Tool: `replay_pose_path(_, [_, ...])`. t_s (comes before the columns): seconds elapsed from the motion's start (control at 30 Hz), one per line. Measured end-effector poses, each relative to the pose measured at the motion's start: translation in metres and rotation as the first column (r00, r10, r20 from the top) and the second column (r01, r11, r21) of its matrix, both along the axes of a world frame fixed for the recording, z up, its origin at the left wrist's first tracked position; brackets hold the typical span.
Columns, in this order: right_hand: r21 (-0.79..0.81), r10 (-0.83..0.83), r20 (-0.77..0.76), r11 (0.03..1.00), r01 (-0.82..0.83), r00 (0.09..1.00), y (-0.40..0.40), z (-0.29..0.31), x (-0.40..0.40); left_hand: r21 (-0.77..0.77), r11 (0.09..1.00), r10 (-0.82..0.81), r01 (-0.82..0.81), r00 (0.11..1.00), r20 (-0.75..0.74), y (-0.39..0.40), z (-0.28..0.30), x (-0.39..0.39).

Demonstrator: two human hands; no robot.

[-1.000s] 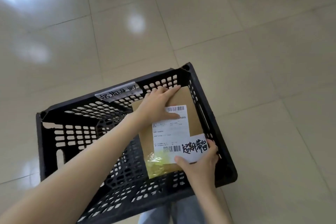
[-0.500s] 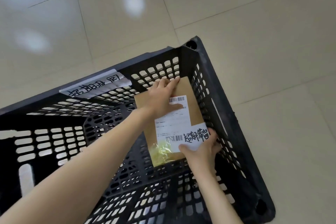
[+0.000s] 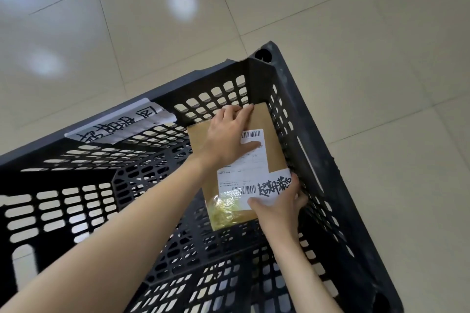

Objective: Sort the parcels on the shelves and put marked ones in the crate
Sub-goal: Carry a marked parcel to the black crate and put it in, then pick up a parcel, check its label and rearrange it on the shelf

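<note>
A flat brown parcel (image 3: 273, 140) lies low inside the black slotted crate (image 3: 318, 122), in its far right corner. It bears a white shipping label (image 3: 241, 175), a white sticker with black handwriting (image 3: 274, 185) and a patch of yellowish tape (image 3: 223, 208). My left hand (image 3: 226, 137) rests flat on the parcel's far end, fingers reaching its far edge and thumb on the label. My right hand (image 3: 277, 211) pinches the near right corner, thumb on the handwritten sticker and fingers tucked under the edge.
A white handwritten strip (image 3: 119, 124) is stuck on the crate's far rim. The crate stands on a glossy beige tiled floor (image 3: 356, 20). Its right wall is close against the parcel and my right fingers.
The parcel has gone down deeper into the crate's far right corner with both hands still on it. The view has moved closer to the crate.
</note>
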State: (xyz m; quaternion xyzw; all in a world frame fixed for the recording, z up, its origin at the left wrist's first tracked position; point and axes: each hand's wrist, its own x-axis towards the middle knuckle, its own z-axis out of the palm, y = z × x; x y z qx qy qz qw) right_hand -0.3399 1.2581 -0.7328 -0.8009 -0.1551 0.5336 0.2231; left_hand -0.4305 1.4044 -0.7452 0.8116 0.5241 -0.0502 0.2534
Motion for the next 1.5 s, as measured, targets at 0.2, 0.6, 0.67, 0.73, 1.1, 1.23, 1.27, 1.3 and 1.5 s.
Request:
replay_pose_path(0.2, [-0.107,0.019,0.016,0.994,-0.018,1.0,0.002,0.011,0.005,-0.055,0.998,0.016,-0.015,0.999,0.028,-0.012,0.012,-0.005])
replay_pose_path(0.6, [-0.027,0.203,0.122,0.979,-0.201,0.972,-0.003,0.117,0.007,-0.107,0.994,0.002,0.002,0.999,0.033,-0.038,0.138,-0.031])
replay_pose_path(0.67, [0.042,0.166,0.142,0.984,-0.174,0.976,-0.006,0.149,0.009,-0.093,0.995,-0.018,0.022,0.999,0.051,-0.04,0.173,-0.034])
replay_pose_path(0.73, [0.12,0.118,0.16,0.983,-0.138,0.98,-0.008,0.185,0.01,-0.061,0.997,-0.045,0.05,0.995,0.087,-0.041,0.212,-0.035])
replay_pose_path(1.1, [0.548,-0.288,0.312,0.833,0.076,0.905,-0.073,0.431,0.044,0.195,0.916,-0.399,0.35,0.835,0.378,-0.08,0.46,0.01])
replay_pose_path(1.23, [0.632,-0.454,0.397,0.766,0.122,0.797,-0.139,0.511,0.069,0.323,0.817,-0.576,0.478,0.677,0.457,-0.121,0.536,0.044])
replay_pose_path(1.27, [0.648,-0.498,0.417,0.749,0.135,0.76,-0.157,0.527,0.075,0.344,0.789,-0.614,0.509,0.633,0.471,-0.133,0.552,0.053])
replay_pose_path(1.3, [0.662,-0.539,0.434,0.734,0.15,0.722,-0.175,0.543,0.08,0.361,0.761,-0.647,0.539,0.588,0.485,-0.146,0.568,0.061])
replay_pose_path(1.5, [0.752,-0.732,0.474,0.625,0.207,0.489,-0.277,0.614,0.097,0.495,0.58,-0.797,0.647,0.325,0.509,-0.227,0.641,0.106])
